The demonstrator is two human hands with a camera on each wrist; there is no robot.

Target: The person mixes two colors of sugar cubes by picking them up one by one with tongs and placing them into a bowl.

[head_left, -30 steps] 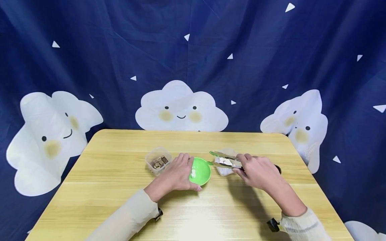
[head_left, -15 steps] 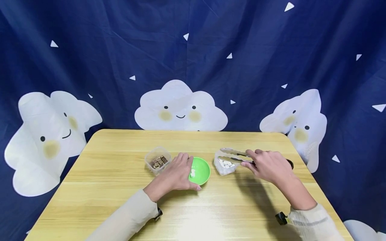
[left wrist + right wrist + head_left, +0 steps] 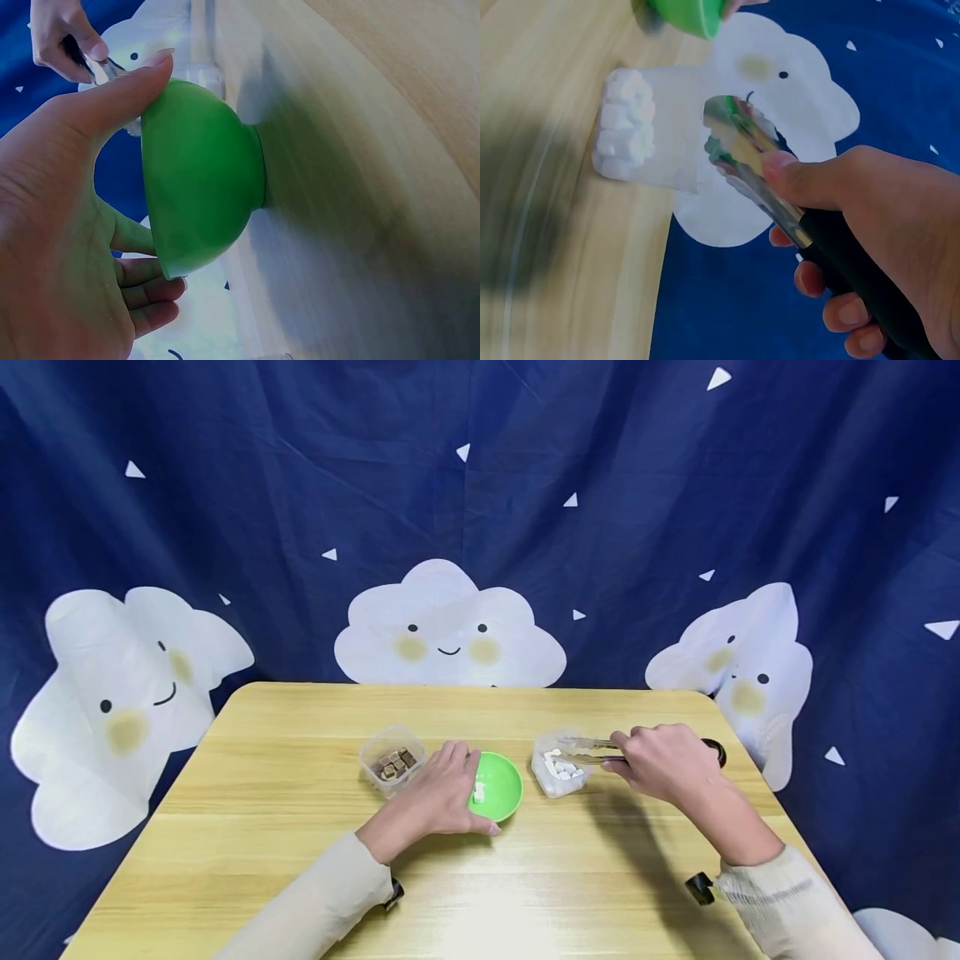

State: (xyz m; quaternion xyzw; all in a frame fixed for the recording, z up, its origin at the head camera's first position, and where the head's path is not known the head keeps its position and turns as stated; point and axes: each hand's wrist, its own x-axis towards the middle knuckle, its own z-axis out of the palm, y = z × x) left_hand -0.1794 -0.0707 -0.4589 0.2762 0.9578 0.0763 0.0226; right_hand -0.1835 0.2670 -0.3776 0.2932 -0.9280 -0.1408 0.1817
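Note:
My left hand (image 3: 438,793) curls round the near left side of a green bowl (image 3: 504,787), thumb and fingers on its rim; in the left wrist view the bowl (image 3: 199,176) stands on the table. White pieces (image 3: 478,792) lie in the bowl. My right hand (image 3: 667,764) grips metal tongs (image 3: 592,759) with black handles (image 3: 862,277). The tips of the tongs are over a clear container (image 3: 679,127) of white pieces (image 3: 626,124), parted, with nothing plainly seen between them. Parts of the bowl are hidden behind the left hand.
Left of the bowl, a clear container (image 3: 372,750) holds brown cubes (image 3: 395,765). The wooden table (image 3: 300,860) reaches back to a dark blue curtain (image 3: 420,485) printed with white clouds.
The tongs have moved right from beside the bowl's rim to over the white pieces' container, and their arms are now closer together than half a second ago. The left hand has stayed on the bowl.

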